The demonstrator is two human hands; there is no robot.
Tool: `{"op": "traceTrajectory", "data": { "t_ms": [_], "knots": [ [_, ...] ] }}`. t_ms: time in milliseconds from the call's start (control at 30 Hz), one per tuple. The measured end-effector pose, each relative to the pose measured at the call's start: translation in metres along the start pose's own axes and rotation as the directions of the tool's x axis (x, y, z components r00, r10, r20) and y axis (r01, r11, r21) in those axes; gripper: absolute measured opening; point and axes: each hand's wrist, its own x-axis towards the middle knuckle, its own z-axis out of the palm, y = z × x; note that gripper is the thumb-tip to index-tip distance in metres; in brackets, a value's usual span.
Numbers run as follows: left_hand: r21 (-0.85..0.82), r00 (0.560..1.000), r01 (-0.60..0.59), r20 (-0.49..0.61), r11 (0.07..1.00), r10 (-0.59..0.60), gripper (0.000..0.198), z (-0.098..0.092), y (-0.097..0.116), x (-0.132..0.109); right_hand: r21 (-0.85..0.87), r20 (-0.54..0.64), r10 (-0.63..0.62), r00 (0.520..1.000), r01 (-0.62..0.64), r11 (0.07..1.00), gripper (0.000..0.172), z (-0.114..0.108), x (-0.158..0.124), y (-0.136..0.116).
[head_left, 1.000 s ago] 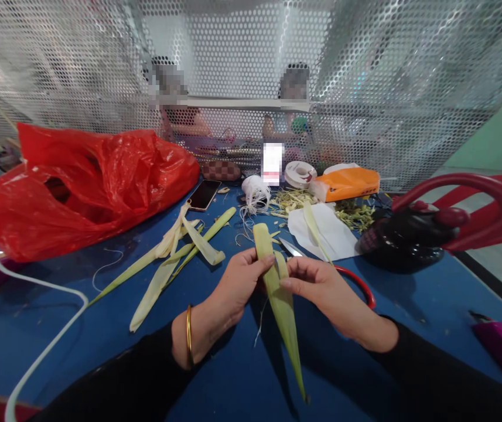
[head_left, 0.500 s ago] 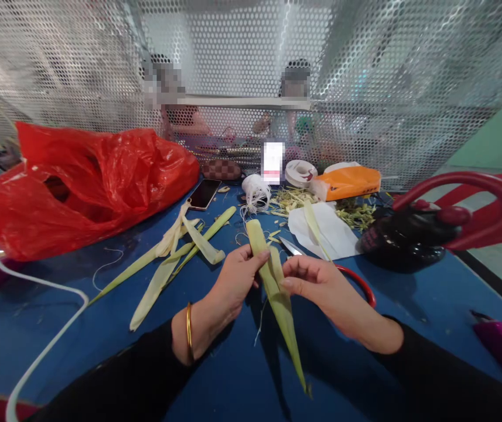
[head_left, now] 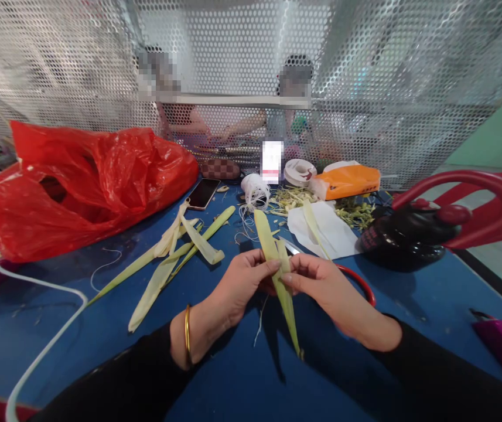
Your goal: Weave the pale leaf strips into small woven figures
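Note:
A long pale-green corn husk (head_left: 284, 302), or a leaf much like one, is held over the blue table between my two hands. My left hand (head_left: 244, 284) pinches it from the left, thumb on top. From the right, my right hand (head_left: 321, 287) pinches a narrower folded or split strip of the husk (head_left: 284, 255). The tapered end points down toward me. Scissors with a red handle (head_left: 362, 284) lie partly hidden behind my right hand. More loose husks (head_left: 152, 296) are spread on the table to the left.
A red plastic bag (head_left: 88, 181) fills the back left, with a phone (head_left: 204, 193) beside it. White thread (head_left: 256, 190), a ribbon roll (head_left: 300, 172), white paper (head_left: 297, 225) and an orange packet (head_left: 351, 181) lie behind my hands. A black spray bottle (head_left: 404, 240) stands right. People sit behind the perforated screen.
The husk has been drawn up and away from me, its tapered tip now higher. My left hand has shifted right, so both hands' fingertips are closer together on it.

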Motion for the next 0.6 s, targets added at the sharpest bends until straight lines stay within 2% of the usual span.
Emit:
{"op": "traceTrajectory", "data": {
  "t_ms": [67, 200, 300, 400, 533, 600],
  "knots": [
    [0.001, 1.000, -0.005, -0.021, 1.000, 0.005, 0.016, -0.0001, 0.0006, 0.0009, -0.011, -0.009, -0.011, 1.000, 0.011, 1.000, 0.017, 0.0009, -0.0007, -0.0002],
    [0.004, 0.998, -0.011, -0.063, 1.000, 0.012, 0.013, -0.0017, -0.0010, 0.0045, -0.099, -0.118, -0.112, 0.987, 0.101, 0.990, 0.021, 0.0006, -0.0032, -0.0028],
    [-0.009, 0.993, -0.005, -0.114, 1.000, 0.003, 0.011, -0.0035, -0.0033, 0.0075, -0.154, -0.150, -0.168, 0.974, 0.145, 0.977, 0.022, -0.0003, -0.0051, -0.0061],
    [-0.019, 0.993, -0.015, -0.119, 1.000, 0.012, 0.010, -0.0044, -0.0040, 0.0086, -0.141, -0.104, -0.174, 0.979, 0.159, 0.977, 0.018, -0.0008, -0.0056, -0.0063],
    [-0.036, 0.991, -0.036, -0.128, 0.999, 0.031, 0.013, -0.0037, -0.0011, 0.0072, -0.124, 0.016, -0.100, 0.995, 0.101, 0.987, 0.013, -0.0005, -0.0047, -0.0015],
    [-0.037, 0.988, -0.042, -0.150, 0.998, 0.036, 0.014, -0.0035, 0.0002, 0.0068, -0.148, 0.019, -0.094, 0.995, 0.096, 0.984, 0.014, -0.0002, -0.0048, -0.0005]
  ]
}}
